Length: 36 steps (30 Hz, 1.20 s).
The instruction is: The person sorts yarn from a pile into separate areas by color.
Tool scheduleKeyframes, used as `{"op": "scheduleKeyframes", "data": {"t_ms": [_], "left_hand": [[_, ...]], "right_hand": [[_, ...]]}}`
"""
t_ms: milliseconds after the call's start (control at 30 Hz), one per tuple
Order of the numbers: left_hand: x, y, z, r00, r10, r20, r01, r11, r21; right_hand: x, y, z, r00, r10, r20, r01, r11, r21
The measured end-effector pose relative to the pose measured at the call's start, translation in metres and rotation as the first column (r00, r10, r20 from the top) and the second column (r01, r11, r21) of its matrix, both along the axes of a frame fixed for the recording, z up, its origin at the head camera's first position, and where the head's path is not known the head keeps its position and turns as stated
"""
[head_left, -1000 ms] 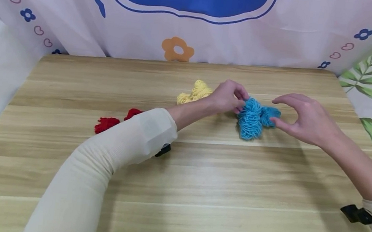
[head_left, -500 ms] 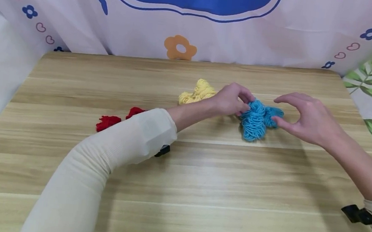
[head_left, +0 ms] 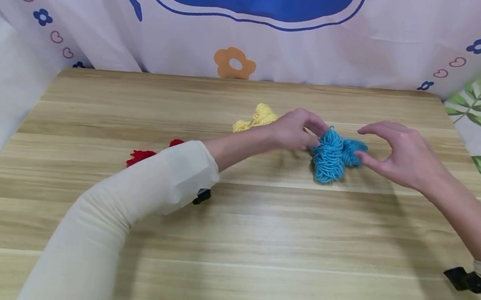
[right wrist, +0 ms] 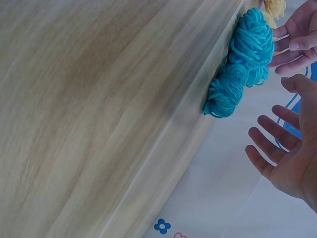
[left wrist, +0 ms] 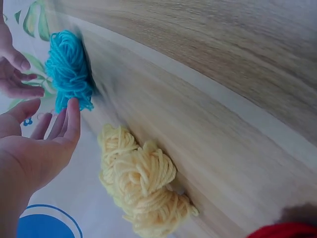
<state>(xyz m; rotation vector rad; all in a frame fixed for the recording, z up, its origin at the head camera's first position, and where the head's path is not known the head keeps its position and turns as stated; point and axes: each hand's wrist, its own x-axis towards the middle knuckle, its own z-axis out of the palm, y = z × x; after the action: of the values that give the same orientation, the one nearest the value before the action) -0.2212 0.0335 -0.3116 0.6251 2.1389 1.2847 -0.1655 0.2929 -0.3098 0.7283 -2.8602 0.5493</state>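
A bundle of bright blue yarn (head_left: pixel 329 157) lies toward the back right of the table, one thick lobe in front and a smaller one to its right. My left hand (head_left: pixel 298 129) is at its left side, fingertips right at the strands and fingers relaxed, not curled round it; the left wrist view shows this hand (left wrist: pixel 44 153) with its palm half turned up. On the other side, my right hand (head_left: pixel 405 154) hovers with thumb and fingers spread wide. In the right wrist view its fingers (right wrist: pixel 280 134) are apart from the blue yarn (right wrist: pixel 250 42) and hold nothing.
Yellow yarn (left wrist: pixel 141 183) lies left of the blue, partly behind my left hand in the head view. Red yarn (head_left: pixel 139 156) sits farther left, mostly covered by my left sleeve (head_left: pixel 167 171). A printed cloth (head_left: pixel 180 49) hangs behind the wooden table (head_left: pixel 280 273).
My left hand's fingers have loosened at the blue yarn, and the left forearm has shifted slightly left, covering more of the red yarn. The right hand keeps its spread pose.
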Motion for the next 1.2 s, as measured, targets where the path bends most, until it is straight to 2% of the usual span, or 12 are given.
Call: {"op": "scheduleKeyframes", "data": {"t_ms": [133,200,333,467,567,700,800,933,1000,1100,1200], "left_hand": [[0.002,-0.008,0.003,1.0,0.01,0.026,-0.01,1.0,0.004],[0.004,-0.013,0.004,1.0,0.006,0.014,-0.006,1.0,0.008],[0.009,-0.021,0.009,0.997,-0.038,-0.07,0.038,0.999,-0.008],[0.014,-0.029,0.014,0.977,-0.101,-0.187,0.087,0.993,-0.085],[0.017,-0.035,0.018,0.942,-0.16,-0.295,0.112,0.978,-0.176],[0.024,-0.045,0.021,0.886,-0.214,-0.412,0.093,0.951,-0.293],[0.031,-0.052,0.021,0.86,-0.219,-0.461,0.049,0.935,-0.352],[0.039,-0.064,0.02,0.827,-0.208,-0.522,-0.01,0.923,-0.384],[0.041,-0.071,0.02,0.803,-0.206,-0.56,-0.033,0.922,-0.386],[0.044,-0.083,0.02,0.746,-0.218,-0.629,-0.067,0.915,-0.397],[0.045,-0.098,0.02,0.682,-0.239,-0.691,-0.099,0.906,-0.411]], "right_hand": [[-0.001,-0.001,0.0,1.0,-0.001,0.002,0.001,1.0,0.003],[-0.001,-0.001,0.0,1.0,0.002,0.002,-0.002,1.0,0.002],[-0.001,-0.002,-0.001,1.0,0.005,0.008,-0.005,1.0,0.004],[-0.001,-0.003,-0.002,1.0,0.006,0.012,-0.006,1.0,0.013],[-0.002,-0.003,-0.002,1.0,0.012,0.007,-0.012,1.0,0.013],[-0.002,-0.003,-0.003,1.0,0.026,-0.007,-0.026,1.0,0.009],[-0.003,-0.003,-0.003,0.999,0.03,-0.014,-0.03,1.0,0.009],[-0.004,-0.003,-0.005,0.999,0.046,-0.03,-0.045,0.999,0.019],[-0.005,-0.003,-0.005,0.997,0.061,-0.044,-0.06,0.998,0.024],[-0.006,-0.003,-0.006,0.995,0.081,-0.063,-0.079,0.996,0.032],[-0.006,-0.002,-0.006,0.994,0.085,-0.067,-0.083,0.996,0.041]]}}
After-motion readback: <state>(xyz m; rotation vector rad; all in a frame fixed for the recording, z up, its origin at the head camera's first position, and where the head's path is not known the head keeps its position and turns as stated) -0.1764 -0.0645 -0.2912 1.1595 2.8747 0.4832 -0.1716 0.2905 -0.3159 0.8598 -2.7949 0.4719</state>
